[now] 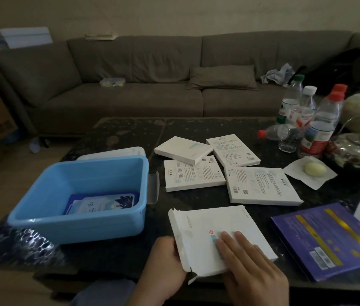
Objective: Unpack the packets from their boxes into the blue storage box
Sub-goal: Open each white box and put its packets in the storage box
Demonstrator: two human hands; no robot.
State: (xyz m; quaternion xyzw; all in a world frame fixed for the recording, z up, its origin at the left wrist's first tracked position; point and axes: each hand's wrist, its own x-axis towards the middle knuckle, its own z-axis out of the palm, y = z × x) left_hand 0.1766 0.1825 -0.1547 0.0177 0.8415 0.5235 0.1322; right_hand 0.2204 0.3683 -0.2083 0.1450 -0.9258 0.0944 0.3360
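Dark speckled stone makes the table [130, 133], with a grey sofa [130, 85] behind it in a dim room. Bottles [307, 120] and a steel kettle [358, 151] crowd the far right; a purple box [329, 237] lies near right. Four white boxes [260, 186] lie mid-table. The blue bin [42, 195], at left, holds packets [106, 204]. The left hand [165, 266] grips the open end of a white box [216, 235] at the near edge; the right hand [252, 268] presses flat on top of it.
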